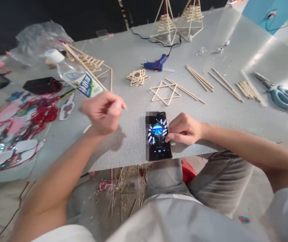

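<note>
A smartphone point(158, 136) lies face up by the table's front edge, a music player with a pause button on its screen. My right hand point(184, 129) is beside its right edge, fingers curled in, with a fingertip over the rim of the phone; whether it presses the screen I cannot tell. Raised above the table, my left hand point(103, 111) makes a loose fist and shows nothing in it. Just behind that fist, a clear plastic bottle point(70, 72) with a white cap has its lower end partly hidden. A flat six-pointed star of sticks point(165, 93) lies beyond the phone.
A blue glue gun point(156, 63) lies behind a layered stick star point(137, 77). Loose sticks point(199, 78) and teal-handled scissors point(282, 94) are to the right. Stick pyramids point(165, 25) stand at the back. Red cords point(44, 112) and a black box point(42, 85) are left.
</note>
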The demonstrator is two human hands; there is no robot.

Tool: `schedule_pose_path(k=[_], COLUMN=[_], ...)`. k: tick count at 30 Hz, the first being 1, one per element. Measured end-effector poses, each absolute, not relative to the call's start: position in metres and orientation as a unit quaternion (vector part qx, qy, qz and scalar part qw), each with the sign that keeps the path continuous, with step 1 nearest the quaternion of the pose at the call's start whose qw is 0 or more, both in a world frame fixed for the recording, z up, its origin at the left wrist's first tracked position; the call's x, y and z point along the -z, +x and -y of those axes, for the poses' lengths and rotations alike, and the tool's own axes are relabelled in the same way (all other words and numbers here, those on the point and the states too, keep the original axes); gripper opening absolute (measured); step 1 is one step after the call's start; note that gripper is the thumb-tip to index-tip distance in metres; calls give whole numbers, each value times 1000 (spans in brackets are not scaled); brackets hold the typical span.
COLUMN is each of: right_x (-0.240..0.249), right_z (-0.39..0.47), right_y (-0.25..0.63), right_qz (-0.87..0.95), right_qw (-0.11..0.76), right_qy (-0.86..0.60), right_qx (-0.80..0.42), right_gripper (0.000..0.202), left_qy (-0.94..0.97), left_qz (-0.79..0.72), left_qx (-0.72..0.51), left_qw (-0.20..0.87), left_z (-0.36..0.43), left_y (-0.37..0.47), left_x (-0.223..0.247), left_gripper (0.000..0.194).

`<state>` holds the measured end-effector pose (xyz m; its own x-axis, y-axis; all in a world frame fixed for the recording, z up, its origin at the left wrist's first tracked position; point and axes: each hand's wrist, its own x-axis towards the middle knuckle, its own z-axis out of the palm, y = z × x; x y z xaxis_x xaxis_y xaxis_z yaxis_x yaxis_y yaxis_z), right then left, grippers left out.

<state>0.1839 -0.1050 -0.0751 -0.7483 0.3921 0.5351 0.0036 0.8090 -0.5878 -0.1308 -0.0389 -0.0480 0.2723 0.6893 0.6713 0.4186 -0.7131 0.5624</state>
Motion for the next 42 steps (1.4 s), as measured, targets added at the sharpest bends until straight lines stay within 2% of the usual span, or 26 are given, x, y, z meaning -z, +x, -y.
schedule_pose_path(k=[3,11,17,23,42], right_x=[75,73,72,70,69], right_z=[108,117,118,118,118], right_y=[182,178,177,176,177], right_qz=[893,911,920,919,926], right_qw=[330,281,261,270,254], right_qy=[-102,-89,-90,-78,-84], right_qx=[-289,-289,-277,-276,-267], right_gripper=[48,47,48,48,48], left_qy=[774,895,917,934,948], left_qz=[-243,-155,-142,-147,-150], left_qx=[-561,-405,-360,-316,-270], left_qw=[163,106,95,80,75], left_z=[32,43,44,44,45], left_y=[-122,-119,-122,-122,-124], left_x=[70,89,81,81,84], left_gripper=[29,20,26,41,52])
